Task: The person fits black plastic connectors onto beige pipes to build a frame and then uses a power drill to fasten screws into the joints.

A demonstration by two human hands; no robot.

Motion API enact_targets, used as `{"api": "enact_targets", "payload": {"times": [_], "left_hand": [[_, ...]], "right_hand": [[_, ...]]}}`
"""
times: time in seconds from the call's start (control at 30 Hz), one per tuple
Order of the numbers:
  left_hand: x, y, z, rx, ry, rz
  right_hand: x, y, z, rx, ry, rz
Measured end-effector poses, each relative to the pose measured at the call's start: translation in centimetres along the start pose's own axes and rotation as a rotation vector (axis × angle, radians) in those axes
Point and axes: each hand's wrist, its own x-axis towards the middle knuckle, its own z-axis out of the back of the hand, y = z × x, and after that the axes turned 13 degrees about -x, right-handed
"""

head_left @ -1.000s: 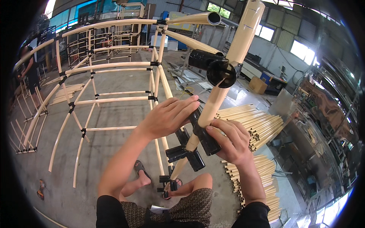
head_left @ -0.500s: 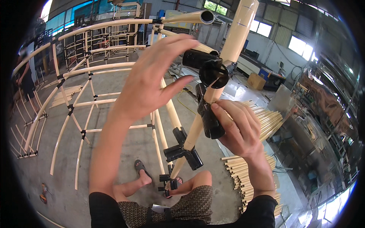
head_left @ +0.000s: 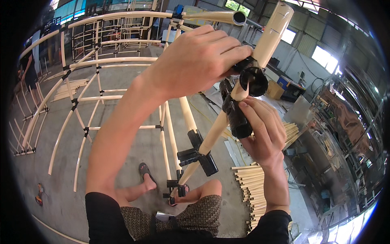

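A long cream pipe (head_left: 273, 34) slants up from near my feet to the upper right. My left hand (head_left: 203, 61) is closed, its fingers curled over an upper black pipe connector (head_left: 256, 83) on that pipe; the fingertips are partly hidden. Just below, my right hand (head_left: 266, 130) grips another black pipe connector (head_left: 239, 122), thumb toward its top end. Open round sockets face me on both connectors. Farther down the same pipe sits a black branched connector (head_left: 199, 157), and smaller black connectors (head_left: 175, 188) are at its foot.
A frame of cream pipes and black joints (head_left: 97, 63) fills the left. One horizontal pipe (head_left: 213, 17) juts toward the upper middle. Stacked cream pipes (head_left: 250, 193) lie at right, beside metal shelving (head_left: 345, 162). Another person (head_left: 30, 71) stands far left.
My left hand has moved right from beside the upper connector, open, and closed over it. The slanted pipe's upper part and my right hand now appear slightly farther right.
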Motion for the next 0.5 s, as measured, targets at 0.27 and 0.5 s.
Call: {"api": "enact_targets", "payload": {"times": [0.27,0.5], "left_hand": [[-1.3,1.2,-1.9,-0.302,-0.151,0.084],[-1.1,1.8,-2.1,-0.357,-0.152,0.088]], "right_hand": [[-0.1,0.3,-0.2,-0.025,-0.051,-0.019],[-0.1,0.3,0.0,-0.007,-0.033,-0.025]]}}
